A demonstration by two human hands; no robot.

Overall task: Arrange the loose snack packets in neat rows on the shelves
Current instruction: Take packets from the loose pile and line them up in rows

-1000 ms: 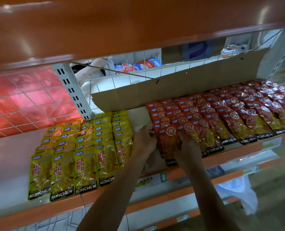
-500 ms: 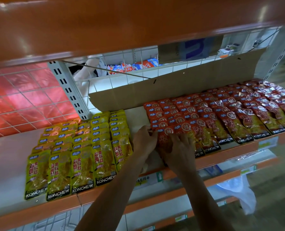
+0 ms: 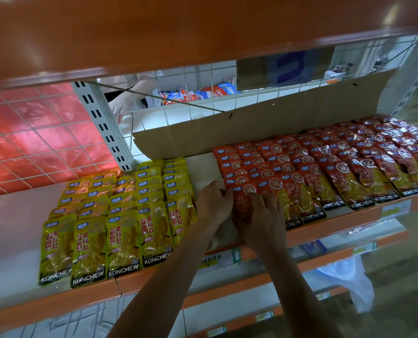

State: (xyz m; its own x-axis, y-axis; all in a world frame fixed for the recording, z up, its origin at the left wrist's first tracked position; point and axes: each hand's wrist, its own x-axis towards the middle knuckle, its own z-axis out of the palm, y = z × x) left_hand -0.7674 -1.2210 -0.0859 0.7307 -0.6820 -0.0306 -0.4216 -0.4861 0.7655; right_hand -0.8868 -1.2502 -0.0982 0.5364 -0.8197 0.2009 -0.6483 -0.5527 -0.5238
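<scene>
Bare left hand [image 3: 212, 206], bare right hand [image 3: 264, 222], bare forearms [image 3: 161, 276] reaching the bottom edge of view

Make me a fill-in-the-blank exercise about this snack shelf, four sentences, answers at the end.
1. The left block of packets is coloured ____.
2. The right hand lies on a ____ packet, with the left hand at its edge.
3. Behind the red rows stands a strip of ____.
4. The bottom edge of each front packet reads ____.

Answers: yellow; red; cardboard; KONCHEW
</scene>
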